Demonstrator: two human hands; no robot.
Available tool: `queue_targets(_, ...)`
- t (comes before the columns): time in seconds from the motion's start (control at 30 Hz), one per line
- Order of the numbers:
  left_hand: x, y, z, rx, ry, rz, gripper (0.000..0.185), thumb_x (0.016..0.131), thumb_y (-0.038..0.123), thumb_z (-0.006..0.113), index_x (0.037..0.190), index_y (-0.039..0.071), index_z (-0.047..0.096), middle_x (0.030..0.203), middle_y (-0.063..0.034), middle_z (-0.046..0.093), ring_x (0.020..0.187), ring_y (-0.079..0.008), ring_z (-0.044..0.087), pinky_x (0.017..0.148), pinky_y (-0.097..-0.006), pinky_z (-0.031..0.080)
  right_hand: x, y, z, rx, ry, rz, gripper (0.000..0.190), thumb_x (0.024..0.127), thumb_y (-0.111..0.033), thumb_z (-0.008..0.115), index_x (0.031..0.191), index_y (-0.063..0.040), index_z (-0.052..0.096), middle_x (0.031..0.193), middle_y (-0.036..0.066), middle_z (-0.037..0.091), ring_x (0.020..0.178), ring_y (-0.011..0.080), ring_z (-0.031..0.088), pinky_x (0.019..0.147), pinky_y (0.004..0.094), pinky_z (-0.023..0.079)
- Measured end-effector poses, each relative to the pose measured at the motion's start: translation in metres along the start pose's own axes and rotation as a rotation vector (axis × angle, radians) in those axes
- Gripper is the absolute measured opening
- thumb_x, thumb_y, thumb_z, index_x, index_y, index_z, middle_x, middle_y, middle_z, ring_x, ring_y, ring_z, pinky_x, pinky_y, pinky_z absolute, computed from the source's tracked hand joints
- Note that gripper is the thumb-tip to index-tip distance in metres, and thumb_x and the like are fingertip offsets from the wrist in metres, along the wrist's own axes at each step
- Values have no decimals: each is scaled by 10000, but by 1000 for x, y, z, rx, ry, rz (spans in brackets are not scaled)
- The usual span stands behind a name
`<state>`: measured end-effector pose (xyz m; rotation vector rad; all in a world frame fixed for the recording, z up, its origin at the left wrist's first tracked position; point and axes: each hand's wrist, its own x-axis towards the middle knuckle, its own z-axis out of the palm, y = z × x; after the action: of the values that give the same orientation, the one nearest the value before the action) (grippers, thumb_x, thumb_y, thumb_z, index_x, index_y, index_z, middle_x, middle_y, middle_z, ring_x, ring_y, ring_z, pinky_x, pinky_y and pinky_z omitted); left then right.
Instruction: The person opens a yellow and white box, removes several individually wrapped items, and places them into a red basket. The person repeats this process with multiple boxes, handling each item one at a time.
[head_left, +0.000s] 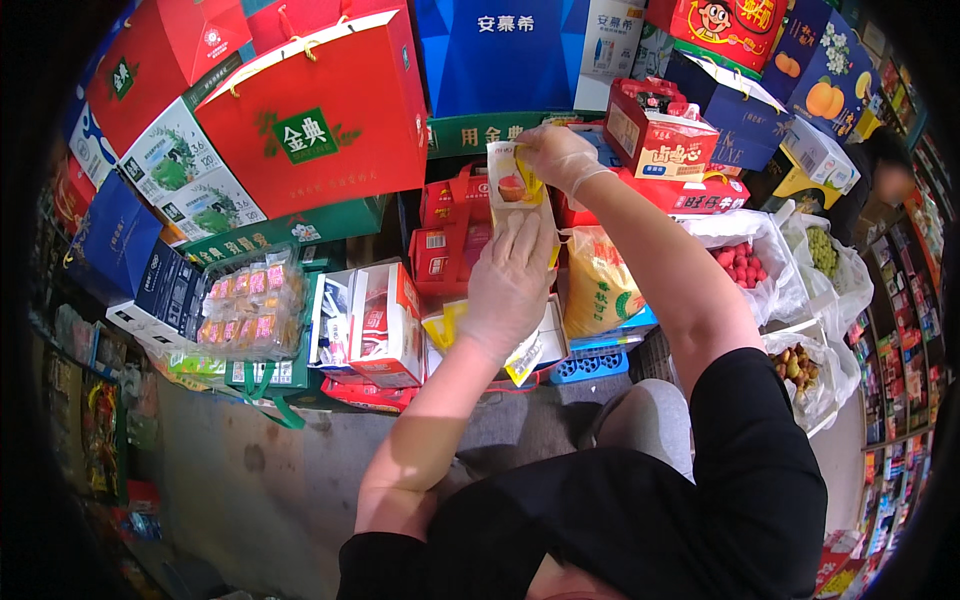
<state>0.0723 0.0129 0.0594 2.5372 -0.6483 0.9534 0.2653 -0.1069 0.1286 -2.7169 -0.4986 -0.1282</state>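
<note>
My two hands wear thin clear gloves. With my right hand (559, 157) I grip the top right corner of a flat snack packet (514, 180), which is white and yellow with a picture on it. My left hand (510, 285) lies palm down over the packet's lower part, fingers pointing away from me; whether it grips anything is hidden. Under and beside my left hand stands an open white carton (555, 334) with yellow packets (525, 358) in it. Red gift cartons (450, 232) stand just left of the packet, and a yellow printed bag (600, 285) is at the right.
Large red (322, 120) and blue (499, 60) gift bags stand behind. At the left are clear boxes of wrapped cakes (251, 307) and an open snack box (386, 322). Bagged red fruit (742, 265) and green grapes (823, 251) lie at the right. A person (877, 180) is at the far right.
</note>
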Motion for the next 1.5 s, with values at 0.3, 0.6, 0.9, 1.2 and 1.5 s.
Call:
queue_targets(0.3,11,-38,56,89,-311,51,272,932,185,617,1181,115,701,957,-126,743,1022,-306,716,1051,-509,494,15,26,25,-331,-37,-102,324,946,-367,714,1261,-371,786,1225,13,768,1200,259,708,1010,419,536)
queue_targets(0.6,-4,-51,63,40,-143,73,205,829,98,749,1021,106,679,858,-97,705,869,-325,703,1190,-631,368,38,8,82,-586,-109,-108,298,940,-332,660,1122,-177,838,1150,62,787,1200,266,670,1041,495,434)
queue_targets(0.9,4,-36,52,44,-219,29,217,925,105,677,1136,135,712,914,-95,739,909,-313,720,1199,-601,361,43,20,86,-481,29,-42,199,921,-238,695,1044,-221,851,1026,47,788,1066,241,709,1005,451,400)
queue_targets(1.2,6,-28,64,10,-194,54,288,865,132,726,1152,151,717,973,-84,747,1010,-287,727,1138,-579,431,16,36,35,-490,-37,-106,206,937,-362,714,1102,-329,832,1163,26,793,1155,235,736,953,424,526)
queue_targets(1.5,0,-36,53,81,-246,29,322,864,146,751,1183,179,722,891,-58,713,903,-267,725,1192,-598,389,25,20,63,-651,141,-240,201,932,-217,678,1072,-278,809,1061,-20,773,1122,198,690,955,428,452)
